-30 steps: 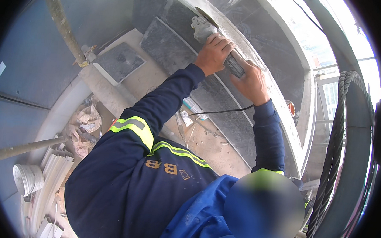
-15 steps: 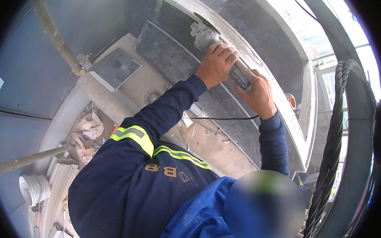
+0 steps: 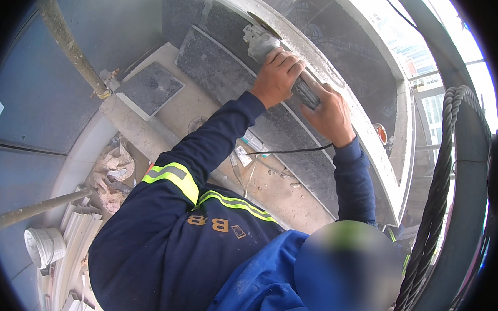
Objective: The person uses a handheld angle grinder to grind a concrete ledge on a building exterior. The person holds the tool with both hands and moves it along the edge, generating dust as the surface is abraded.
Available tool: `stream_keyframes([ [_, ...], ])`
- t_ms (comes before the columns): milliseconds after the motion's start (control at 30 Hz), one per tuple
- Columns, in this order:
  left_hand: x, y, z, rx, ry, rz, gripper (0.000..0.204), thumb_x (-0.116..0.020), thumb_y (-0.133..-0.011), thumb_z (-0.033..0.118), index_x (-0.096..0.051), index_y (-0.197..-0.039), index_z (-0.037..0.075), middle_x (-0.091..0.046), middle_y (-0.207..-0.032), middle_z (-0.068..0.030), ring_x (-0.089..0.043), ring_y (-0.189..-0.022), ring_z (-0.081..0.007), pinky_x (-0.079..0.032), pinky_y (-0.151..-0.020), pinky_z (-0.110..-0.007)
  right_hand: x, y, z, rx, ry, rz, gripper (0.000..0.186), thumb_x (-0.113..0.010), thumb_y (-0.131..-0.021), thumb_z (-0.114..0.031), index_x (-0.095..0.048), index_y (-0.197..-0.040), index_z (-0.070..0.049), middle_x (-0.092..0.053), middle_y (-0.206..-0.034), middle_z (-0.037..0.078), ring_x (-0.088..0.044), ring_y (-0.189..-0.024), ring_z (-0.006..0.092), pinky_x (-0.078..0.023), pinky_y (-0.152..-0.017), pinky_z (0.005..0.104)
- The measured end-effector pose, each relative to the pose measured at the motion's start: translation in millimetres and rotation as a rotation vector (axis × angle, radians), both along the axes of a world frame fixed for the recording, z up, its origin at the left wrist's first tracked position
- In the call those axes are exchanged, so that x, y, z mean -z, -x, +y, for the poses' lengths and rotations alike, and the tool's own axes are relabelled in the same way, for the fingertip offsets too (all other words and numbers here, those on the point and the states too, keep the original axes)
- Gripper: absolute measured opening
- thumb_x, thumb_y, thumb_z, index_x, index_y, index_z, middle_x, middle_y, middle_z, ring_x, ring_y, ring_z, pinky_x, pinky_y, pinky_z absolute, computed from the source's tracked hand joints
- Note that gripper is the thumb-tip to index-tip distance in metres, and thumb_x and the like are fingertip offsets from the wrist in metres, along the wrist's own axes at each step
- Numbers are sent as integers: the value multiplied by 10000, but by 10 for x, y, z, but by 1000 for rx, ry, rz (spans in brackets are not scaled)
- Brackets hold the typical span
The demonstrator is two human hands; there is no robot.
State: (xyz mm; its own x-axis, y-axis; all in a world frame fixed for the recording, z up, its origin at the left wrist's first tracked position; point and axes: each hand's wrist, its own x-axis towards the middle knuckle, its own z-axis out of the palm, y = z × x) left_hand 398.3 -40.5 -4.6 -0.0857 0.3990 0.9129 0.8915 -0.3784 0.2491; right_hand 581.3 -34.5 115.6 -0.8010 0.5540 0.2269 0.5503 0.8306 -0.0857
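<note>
Both of my hands hold an angle grinder [image 3: 305, 92] with a grey body and a pale, dusty head. My left hand [image 3: 277, 78] wraps over the body just behind the head. Lower on the grip, my right hand [image 3: 331, 114] closes round the rear end. The thin cutting disc [image 3: 264, 25] stands at the pale, dusty edge [image 3: 319, 67] of a curved ledge; whether it touches, I cannot tell. A black cable [image 3: 293, 152] runs below toward my right wrist. Beneath the grinder leans a long dark stone slab [image 3: 217, 59].
A smaller dark slab [image 3: 151, 88] lies to the left near a metal pole [image 3: 70, 47]. At lower left are a white bucket [image 3: 46, 245], pale strips [image 3: 78, 242] and crumpled wrapping [image 3: 114, 169]. A thick wire rope [image 3: 434, 219] hangs by a grey beam [image 3: 463, 198] on the right.
The grinder and both my hands have shifted slightly up and to the left along the ledge edge. My grip stays the same.
</note>
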Motion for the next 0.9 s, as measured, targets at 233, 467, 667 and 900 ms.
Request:
stream_keyframes([
  [233, -2, 95, 34, 5, 41, 11, 701, -902, -598, 96, -666, -1258, 74, -654, -1258, -92, -584, -1284, -302, -375, -1212, -492, 87, 79, 107, -26, -32, 61, 655, -829, -764, -255, -713, -1404, -176, -716, -909, 194, -721, -788, 376, -564, -741, 479],
  [467, -59, 42, -32, 16, 22, 2, 724, -907, -566, 69, -652, -1243, 94, -663, -1255, -95, -592, -1277, -310, -403, -1182, -511, -89, 78, -92, 49, -10, -11, 652, -832, -786, -244, -703, -1419, -157, -704, -898, 183, -711, -790, 360, -560, -759, 466],
  [667, -112, -43, -100, 21, 5, -11, 628, -861, -634, 67, -664, -1230, 70, -665, -1239, -106, -596, -1275, -300, -395, -1188, -513, -217, 41, -204, 96, -3, -79, 649, -841, -803, -226, -696, -1427, -124, -709, -933, 161, -708, -834, 326, -548, -791, 442],
  [900, -99, -97, -83, 37, -10, -34, 422, -719, -794, 49, -680, -1214, 53, -673, -1194, -108, -610, -1239, -302, -384, -1186, -516, -151, -37, -144, 45, 2, -16, 640, -829, -773, -206, -716, -1400, -151, -702, -920, 170, -713, -814, 352, -559, -771, 462],
])
